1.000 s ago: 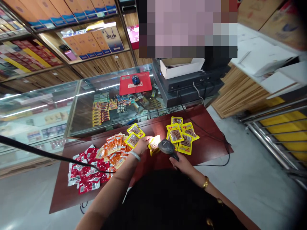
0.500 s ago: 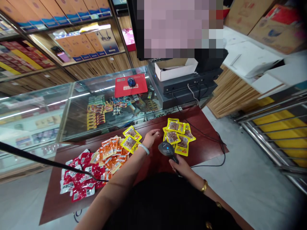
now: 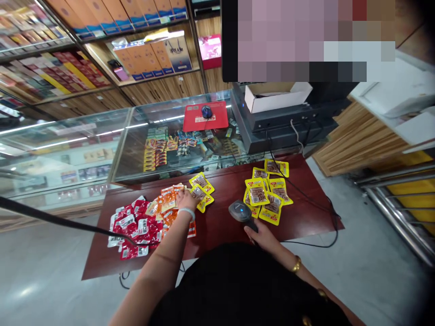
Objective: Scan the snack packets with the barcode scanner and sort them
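My left hand (image 3: 186, 200) rests over the orange snack packets (image 3: 169, 199), fingers spread, with the fingertips beside a yellow snack packet (image 3: 203, 199); whether they touch it I cannot make out. Another yellow packet (image 3: 201, 182) lies just behind that one. In my right hand (image 3: 264, 236) is a dark barcode scanner (image 3: 240, 211), held by its handle with the head over the table. Right of the scanner lies a loose pile of yellow packets (image 3: 258, 192). Red and white packets (image 3: 137, 226) are heaped at the left end.
The packets lie on a dark red tabletop (image 3: 220, 226). Behind it stands a glass display counter (image 3: 136, 158) with a red mouse pad (image 3: 190, 124) and a cash drawer (image 3: 258, 140). A black cable (image 3: 326, 246) loops off the right side. Metal railing (image 3: 397, 226) stands at right.
My left hand has moved left from the table's middle onto the orange packets. One more yellow packet lies at the back of the right pile. The view has shifted; the scanner stays in my right hand.
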Demonstrator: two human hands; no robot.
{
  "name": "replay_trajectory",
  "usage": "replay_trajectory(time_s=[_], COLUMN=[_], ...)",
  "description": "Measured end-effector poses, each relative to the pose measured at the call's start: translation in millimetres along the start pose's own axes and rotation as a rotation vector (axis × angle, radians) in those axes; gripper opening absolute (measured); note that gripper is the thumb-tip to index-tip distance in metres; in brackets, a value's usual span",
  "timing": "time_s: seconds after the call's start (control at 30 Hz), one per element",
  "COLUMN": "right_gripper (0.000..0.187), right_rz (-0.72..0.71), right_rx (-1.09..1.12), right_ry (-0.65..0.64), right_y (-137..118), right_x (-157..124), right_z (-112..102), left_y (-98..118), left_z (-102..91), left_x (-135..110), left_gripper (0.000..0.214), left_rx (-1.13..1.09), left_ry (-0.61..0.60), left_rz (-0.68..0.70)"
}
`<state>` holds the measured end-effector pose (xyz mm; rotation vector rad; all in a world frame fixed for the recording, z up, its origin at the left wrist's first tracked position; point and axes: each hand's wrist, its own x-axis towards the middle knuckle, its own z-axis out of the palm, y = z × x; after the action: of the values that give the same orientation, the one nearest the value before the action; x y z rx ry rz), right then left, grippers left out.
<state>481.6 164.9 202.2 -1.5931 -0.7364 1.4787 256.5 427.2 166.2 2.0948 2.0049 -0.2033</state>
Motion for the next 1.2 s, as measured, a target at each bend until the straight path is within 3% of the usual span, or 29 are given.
replay_trajectory(time_s=[0.13,0.27,0.4,0.5,0.6,0.77,0.9,0.97,1.07,1.2], right_gripper=[0.052,0.054,0.059,0.056,0.052,0.053,0.055,0.056,0.054,0.051], right_rz=[0.008,0.000,-0.022,-0.033,-0.053,-0.057,-0.042,-0.039,-0.031,-0.017], right_rx=[0.006,0.016,0.034,0.070,0.107,0.132,0.137,0.128,0.124,0.119], right_ry=[-0.017,-0.005,0.006,0.039,0.068,0.064,0.083,0.092,0.093,0.079], right_y=[-5,-6,-10,-16,-21,-20,-13,-10,-9,-11], right_x=[-2,-3,1,5,7,5,6,8,9,7], right_z=[3,5,6,7,5,-1,-2,-2,-2,-2], left_y=[-3,4,33,56,69,95,134,142,124,68], left_z=[-6.3,-4.4,3.0,6.1,8.0,17.4,26.9,28.4,24.0,8.5], left_x=[8,-7,-34,-47,-49,-44,-42,-38,-26,-10], left_gripper=[0.053,0.040,0.035,0.028,0.027,0.029,0.034,0.037,0.039,0.052], left_rx=[-0.043,-0.359,-0.671,-0.691,-0.650,-0.753,-1.072,-1.161,-1.008,-0.414], left_ry=[-0.035,-0.175,-0.240,-0.273,-0.233,-0.266,-0.439,-0.492,-0.325,0.026], left_rz=[0.034,0.091,0.276,0.395,0.492,0.445,0.427,0.441,0.379,0.092])
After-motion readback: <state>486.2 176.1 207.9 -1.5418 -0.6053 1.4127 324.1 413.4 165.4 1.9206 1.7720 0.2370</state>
